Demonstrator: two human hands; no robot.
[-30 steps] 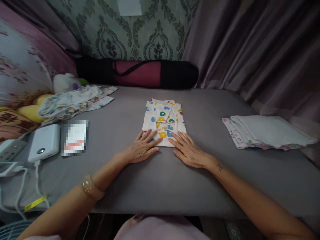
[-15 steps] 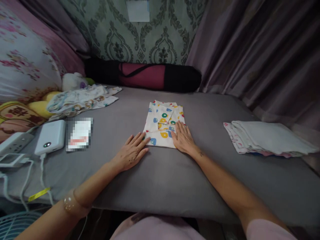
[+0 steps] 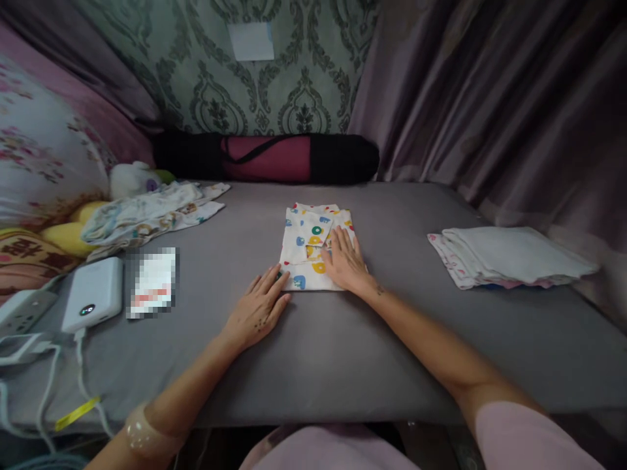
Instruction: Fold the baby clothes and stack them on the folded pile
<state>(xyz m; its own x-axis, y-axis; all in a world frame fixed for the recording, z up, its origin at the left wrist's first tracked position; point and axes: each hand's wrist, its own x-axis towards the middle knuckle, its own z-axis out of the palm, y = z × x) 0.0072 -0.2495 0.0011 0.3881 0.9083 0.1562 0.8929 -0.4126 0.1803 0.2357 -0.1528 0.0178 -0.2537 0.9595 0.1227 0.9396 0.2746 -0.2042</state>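
A small white garment (image 3: pixel 304 243) printed with coloured shapes lies folded into a rectangle in the middle of the grey surface (image 3: pixel 313 352). My right hand (image 3: pixel 344 262) rests flat on its right half, fingers stretched out and pointing away from me. My left hand (image 3: pixel 258 306) lies flat on the grey surface at the garment's near left corner, fingers open, fingertips touching the cloth edge. Neither hand holds anything.
A stack of folded white cloths (image 3: pixel 504 256) lies at the right. Loose printed clothes (image 3: pixel 151 212) and soft toys (image 3: pixel 132 179) sit at the back left. A white power bank (image 3: pixel 93 294), a card (image 3: pixel 153 281) and cables lie at the left. A rolled mat bag (image 3: pixel 267 156) lines the wall.
My right hand has slid forward from the garment's near edge onto its right half. My left hand has drawn back off the garment to its near left corner.
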